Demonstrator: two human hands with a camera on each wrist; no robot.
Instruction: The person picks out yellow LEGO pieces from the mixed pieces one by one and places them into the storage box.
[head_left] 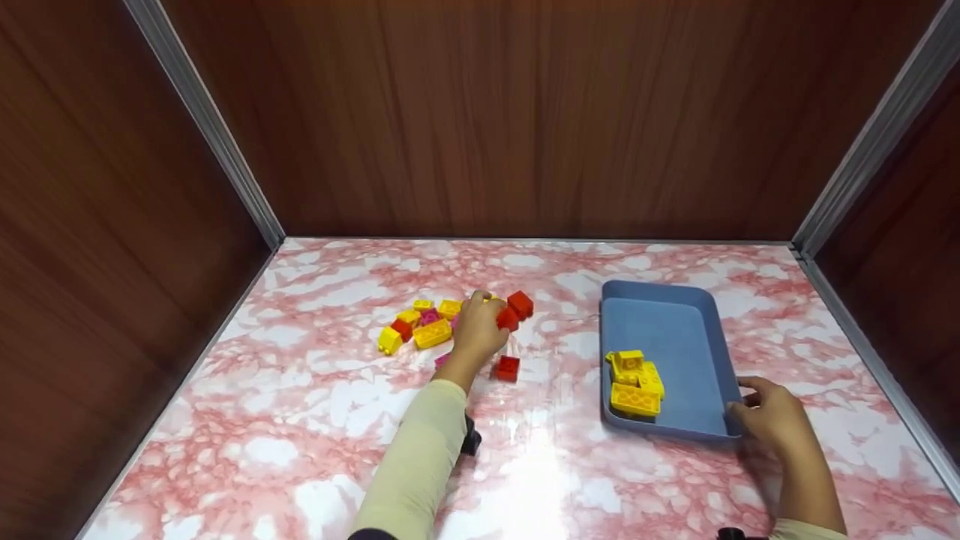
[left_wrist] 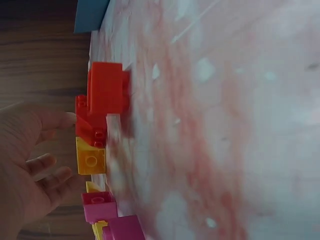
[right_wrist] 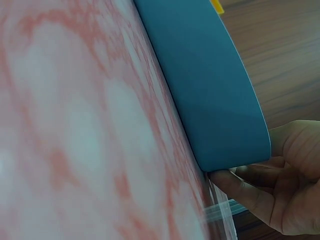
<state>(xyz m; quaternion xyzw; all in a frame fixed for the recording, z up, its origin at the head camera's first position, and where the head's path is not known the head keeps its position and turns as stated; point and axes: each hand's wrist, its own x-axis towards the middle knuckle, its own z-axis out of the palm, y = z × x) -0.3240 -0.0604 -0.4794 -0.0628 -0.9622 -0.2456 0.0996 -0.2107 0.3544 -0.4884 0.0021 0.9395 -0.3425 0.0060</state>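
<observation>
My left hand (head_left: 480,330) is over the pile of toy bricks at the middle of the table. In the left wrist view its thumb and fingers (left_wrist: 42,162) are spread apart, with nothing between them. Close by its fingertips are a yellow brick (left_wrist: 91,157) and a red brick (left_wrist: 106,90), with pink bricks (left_wrist: 125,228) beside them. My right hand (head_left: 776,412) pinches the near right corner of a blue-grey tray (head_left: 716,322), thumb over the wall and fingers outside. Inside the tray, several yellow bricks (head_left: 636,400) are heaped at its near left.
A single red brick (head_left: 507,368) lies nearer than the pile, right of my left wrist. More yellow bricks (head_left: 390,340) spread along the pile's left side. Brown wood-grain panels (head_left: 525,120) wall the marbled table (head_left: 300,435) at the back and sides.
</observation>
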